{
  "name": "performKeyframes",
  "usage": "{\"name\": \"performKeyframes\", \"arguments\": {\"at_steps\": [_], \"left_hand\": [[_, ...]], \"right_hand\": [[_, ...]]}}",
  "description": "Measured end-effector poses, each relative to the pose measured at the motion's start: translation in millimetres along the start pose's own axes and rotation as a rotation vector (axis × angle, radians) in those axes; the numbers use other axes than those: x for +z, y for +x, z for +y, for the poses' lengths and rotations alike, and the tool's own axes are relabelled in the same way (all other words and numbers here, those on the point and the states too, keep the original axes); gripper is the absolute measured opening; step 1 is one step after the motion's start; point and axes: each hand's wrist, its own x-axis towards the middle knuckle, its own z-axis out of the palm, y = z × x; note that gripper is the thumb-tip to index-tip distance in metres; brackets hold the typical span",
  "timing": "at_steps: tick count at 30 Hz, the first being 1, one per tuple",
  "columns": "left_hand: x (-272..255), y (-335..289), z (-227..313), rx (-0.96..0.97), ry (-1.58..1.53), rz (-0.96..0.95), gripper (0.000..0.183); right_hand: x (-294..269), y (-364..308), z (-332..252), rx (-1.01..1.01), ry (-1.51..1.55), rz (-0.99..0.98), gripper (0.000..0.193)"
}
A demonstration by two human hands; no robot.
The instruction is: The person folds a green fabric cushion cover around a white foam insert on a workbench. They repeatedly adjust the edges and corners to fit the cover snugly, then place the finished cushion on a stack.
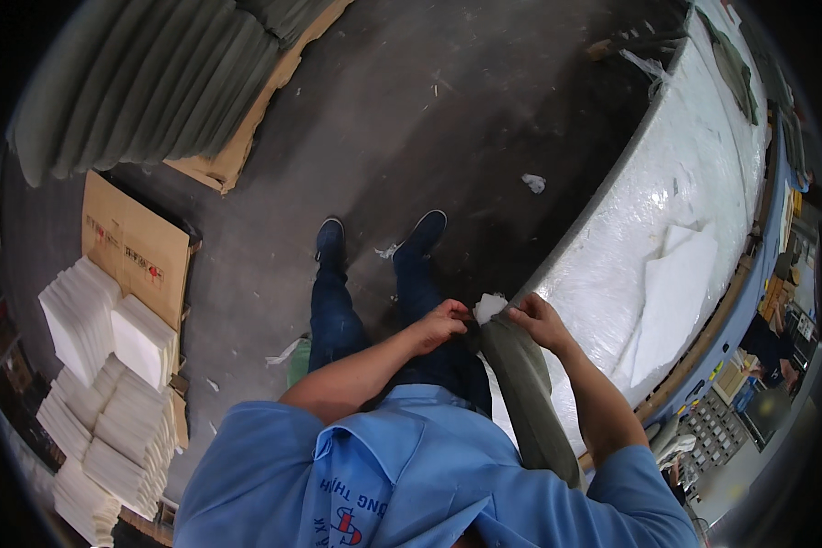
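Observation:
A long, narrow olive-green cushion (521,388) lies at my front right, slanting down along my side. White filling (490,308) bulges from its far end. My right hand (541,322) pinches the cover's edge to the right of the filling. On the other side my left hand (440,326) has its fingers closed at a dark edge of the cover; the exact grip is partly hidden. Right beside the cushion is a table (603,274) wrapped in shiny clear film, with a loose white sheet (676,292) on it.
Stacked grey-green cushions (146,82) rest on cardboard at the far left. Nearer on the left stand piles of white foam pads (110,402) and a cardboard box (137,247). White scraps (533,184) litter the dark floor. A cluttered workbench (731,411) is at far right.

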Motion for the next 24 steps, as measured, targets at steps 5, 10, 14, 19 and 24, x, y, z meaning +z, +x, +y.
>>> {"name": "performKeyframes", "arguments": {"at_steps": [5,10,14,19,24], "left_hand": [[10,9,-14,0.079,0.097,0.045,0.028],[13,15,-31,0.149,-0.07,0.155,0.019],[27,26,-35,0.114,-0.081,0.345,0.023],[63,36,-37,0.115,-0.097,0.788,0.036],[81,54,-35,0.035,-0.147,0.865,0.053]], "right_hand": [[0,-7,-4,0.048,0.143,-0.143,0.034],[19,2,-8,0.068,0.033,0.003,0.035],[46,15,-11,0.133,0.003,0.235,0.044],[56,28,-35,0.214,-0.181,0.258,0.059],[59,35,-44,0.102,-0.285,0.278,0.059]]}}
